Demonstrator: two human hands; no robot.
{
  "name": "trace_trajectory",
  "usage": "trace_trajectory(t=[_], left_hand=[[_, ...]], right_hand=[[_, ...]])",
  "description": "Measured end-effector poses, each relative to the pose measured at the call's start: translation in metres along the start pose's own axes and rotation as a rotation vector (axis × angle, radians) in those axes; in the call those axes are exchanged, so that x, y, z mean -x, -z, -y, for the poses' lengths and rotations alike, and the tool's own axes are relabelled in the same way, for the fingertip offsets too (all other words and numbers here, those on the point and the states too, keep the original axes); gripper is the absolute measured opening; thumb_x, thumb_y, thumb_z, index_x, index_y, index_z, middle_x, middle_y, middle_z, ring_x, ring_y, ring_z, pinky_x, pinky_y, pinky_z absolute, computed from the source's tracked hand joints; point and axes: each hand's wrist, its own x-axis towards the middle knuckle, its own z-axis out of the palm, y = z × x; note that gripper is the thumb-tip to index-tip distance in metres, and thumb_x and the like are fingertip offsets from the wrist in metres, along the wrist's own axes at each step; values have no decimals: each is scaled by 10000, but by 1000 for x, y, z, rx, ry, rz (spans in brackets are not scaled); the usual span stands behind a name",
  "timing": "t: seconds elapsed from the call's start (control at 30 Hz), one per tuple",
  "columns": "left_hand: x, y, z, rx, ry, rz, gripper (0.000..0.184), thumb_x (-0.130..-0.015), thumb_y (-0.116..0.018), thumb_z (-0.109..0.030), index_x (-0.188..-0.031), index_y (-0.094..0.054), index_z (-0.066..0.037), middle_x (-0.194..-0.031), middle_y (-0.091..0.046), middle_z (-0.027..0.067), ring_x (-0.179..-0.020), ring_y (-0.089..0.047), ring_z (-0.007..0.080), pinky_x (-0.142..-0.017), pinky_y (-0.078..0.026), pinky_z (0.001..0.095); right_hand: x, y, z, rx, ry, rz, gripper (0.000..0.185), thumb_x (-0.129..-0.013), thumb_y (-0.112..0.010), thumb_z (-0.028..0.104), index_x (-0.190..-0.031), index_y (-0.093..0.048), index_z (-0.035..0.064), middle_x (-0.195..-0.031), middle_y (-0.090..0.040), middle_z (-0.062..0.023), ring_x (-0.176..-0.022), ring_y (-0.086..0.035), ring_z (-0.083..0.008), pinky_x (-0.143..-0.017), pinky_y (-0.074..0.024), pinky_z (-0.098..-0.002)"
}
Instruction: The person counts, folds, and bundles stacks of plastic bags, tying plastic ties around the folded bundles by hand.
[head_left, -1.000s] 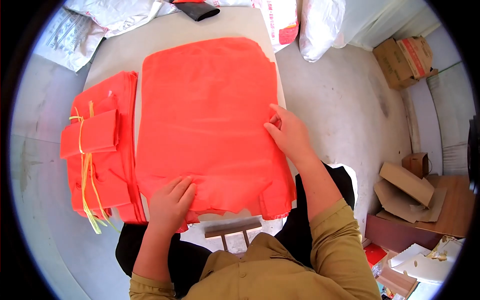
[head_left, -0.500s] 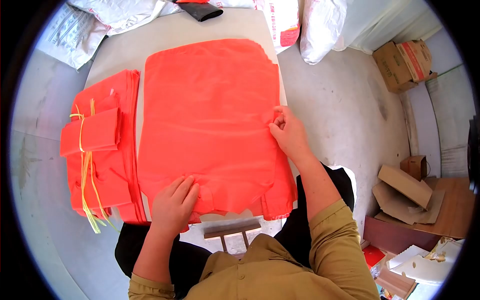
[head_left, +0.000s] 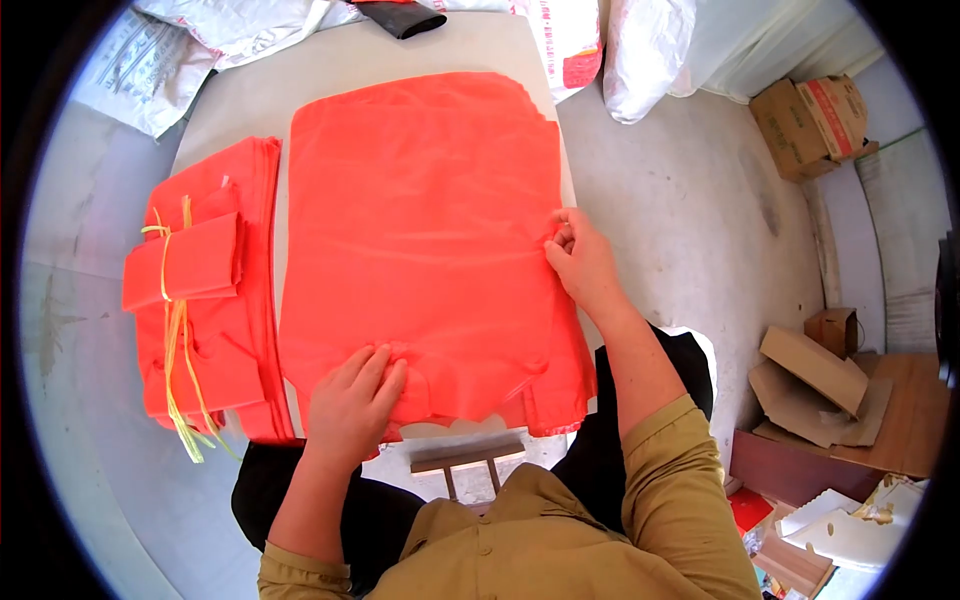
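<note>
A flat stack of thin red plastic bags (head_left: pixel 420 210) lies spread on the table, its near edge cut in curves. My left hand (head_left: pixel 352 400) rests on the near left corner of the top bag, fingers stretched out over the film. At the right edge, my right hand (head_left: pixel 582 258) has its fingers curled and pinches the edge of a bag. Small creases run through the film by both hands. Left of the stack lies a folded bundle of red bags (head_left: pixel 205 350), tied with yellow twine (head_left: pixel 175 330).
White printed sacks (head_left: pixel 150 75) stand beyond the far table edge (head_left: pixel 480 45), near a black roll (head_left: pixel 405 18). Cardboard boxes (head_left: pixel 810 125) sit on the floor at the far right. An opened carton (head_left: pixel 815 385) lies nearer on the right. A wooden stool (head_left: pixel 465 462) shows below the table.
Both hands stay at nearly the same places on the bags. The view has shifted slightly, and creases in the top bag look a little different.
</note>
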Motion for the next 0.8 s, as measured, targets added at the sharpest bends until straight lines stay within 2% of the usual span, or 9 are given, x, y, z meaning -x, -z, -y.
trace_trajectory(t=[0.07, 0.2, 0.37, 0.47, 0.57, 0.67, 0.8], left_hand=[[1, -2, 0, -5, 3, 2, 349, -855, -682, -127, -1201, -707, -86, -1267, -690, 119, -1170, -669, 299, -874, -580, 412], [1, -3, 0, 48, 60, -23, 394, -831, -696, -102, -1225, -714, -93, -1255, -702, 121, -1137, -688, 311, -869, -586, 412], [-1, 6, 2, 217, 251, -85, 431, -794, -694, -21, -1218, -733, -83, -1205, -732, 128, -1053, -723, 326, -847, -598, 401], [-4, 13, 10, 252, 300, -155, 464, -757, -686, 26, -1206, -740, -77, -1174, -745, 137, -1021, -730, 335, -839, -600, 399], [-4, 19, 15, 259, 276, -206, 489, -715, -680, 56, -1185, -744, -65, -1153, -750, 147, -1005, -731, 343, -837, -599, 401], [0, 19, 17, 260, 237, -202, 504, -684, -674, 76, -1168, -745, -47, -1146, -749, 152, -999, -731, 343, -831, -599, 401], [9, 20, 15, 269, 195, -201, 515, -658, -679, 85, -1156, -740, -29, -1135, -750, 156, -982, -732, 349, -816, -601, 411]], right_hand=[[-2, 1, 2, 56, 3, 27, 286, -955, -640, 47, -1239, -620, 21, -917, -625, -34, -789, -582, -137, -732, -503, -305], [1, -1, -2, 158, 241, -17, 211, -976, -601, 1, -1160, -701, 23, -1099, -620, -86, -906, -622, -199, -805, -520, -331], [3, -2, -6, 261, 394, -77, 299, -973, -556, -60, -1133, -774, 70, -1348, -614, -116, -1043, -664, -282, -907, -540, -367], [2, 6, -5, 359, 380, 4, 342, -958, -543, -70, -1159, -772, 85, -1504, -565, -110, -1176, -659, -313, -964, -540, -393], [0, 11, -15, 316, 474, 13, 362, -951, -524, -73, -1171, -764, 84, -1565, -528, -96, -1262, -637, -319, -994, -536, -399], [3, 16, -8, 283, 403, 86, 368, -948, -506, -77, -1181, -745, 79, -1577, -519, -93, -1322, -609, -322, -1014, -532, -397], [7, 18, -4, 317, 338, 103, 343, -944, -514, -64, -1179, -723, 71, -1564, -535, -85, -1272, -634, -325, -999, -538, -392]])
